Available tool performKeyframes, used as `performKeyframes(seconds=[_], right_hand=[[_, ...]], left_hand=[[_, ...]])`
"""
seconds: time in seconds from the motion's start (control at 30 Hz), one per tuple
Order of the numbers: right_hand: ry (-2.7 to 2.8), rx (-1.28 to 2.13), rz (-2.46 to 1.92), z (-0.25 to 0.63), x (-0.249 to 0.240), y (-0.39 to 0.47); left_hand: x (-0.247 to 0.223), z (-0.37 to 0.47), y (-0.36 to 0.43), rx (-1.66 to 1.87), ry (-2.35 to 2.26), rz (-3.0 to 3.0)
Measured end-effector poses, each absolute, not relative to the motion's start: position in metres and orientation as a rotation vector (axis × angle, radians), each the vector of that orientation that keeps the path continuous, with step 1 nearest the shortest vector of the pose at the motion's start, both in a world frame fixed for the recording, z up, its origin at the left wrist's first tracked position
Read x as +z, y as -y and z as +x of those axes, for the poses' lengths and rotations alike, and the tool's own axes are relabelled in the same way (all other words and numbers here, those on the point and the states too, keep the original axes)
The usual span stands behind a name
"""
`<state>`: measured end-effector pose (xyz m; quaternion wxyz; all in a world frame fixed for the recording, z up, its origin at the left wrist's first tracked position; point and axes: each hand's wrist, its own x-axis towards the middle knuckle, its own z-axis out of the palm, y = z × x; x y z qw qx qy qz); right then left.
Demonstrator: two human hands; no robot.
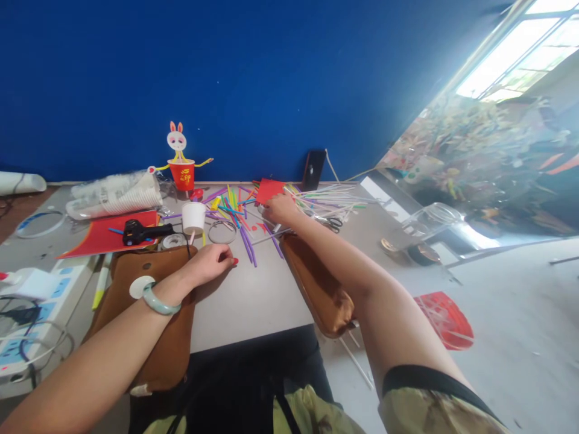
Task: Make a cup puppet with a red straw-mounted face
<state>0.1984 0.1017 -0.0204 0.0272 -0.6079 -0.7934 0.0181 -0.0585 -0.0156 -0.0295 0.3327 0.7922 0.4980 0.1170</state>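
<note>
My left hand [211, 263], with a pale green bangle on the wrist, rests near the table's middle, its fingers closed on a small red piece [235, 261]. Farther off, my right hand [281, 210] reaches over the front edge of a red paper sheet [270, 190]; its fingertips are too small to tell what they hold, if anything. Colored pipe cleaners [248, 244] lie scattered between the hands. A white paper cup [193, 217] stands beyond my left hand. Scissors [333, 223] lie beside my right forearm.
A red cup [183, 176] with a rabbit figure stands by the blue wall. At left are a black glue gun [145, 232], bagged cups [117, 196] and a power strip [56, 301]. Brown pouches [154, 337] lie under both forearms. A black phone [313, 170] leans at the back.
</note>
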Motion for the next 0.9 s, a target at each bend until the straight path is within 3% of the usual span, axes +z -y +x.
performKeyframes(seconds=[0.4, 0.63, 0.8, 0.9], right_hand=[[2.029, 0.639, -1.609, 0.212, 0.002, -0.100], [1.566, 0.278, -1.973, 0.321, 0.017, -0.076], [1.284, -0.128, -2.365, 0.392, 0.002, -0.058], [1.212, -0.113, -2.487, 0.416, -0.013, -0.051]], left_hand=[[-0.037, -0.061, 0.012, 0.308, -1.270, 2.030], [-0.039, -0.062, 0.012, 0.319, -1.268, 2.038], [-0.039, -0.062, 0.014, 0.332, -1.268, 2.045], [-0.039, -0.062, 0.014, 0.321, -1.273, 2.044]])
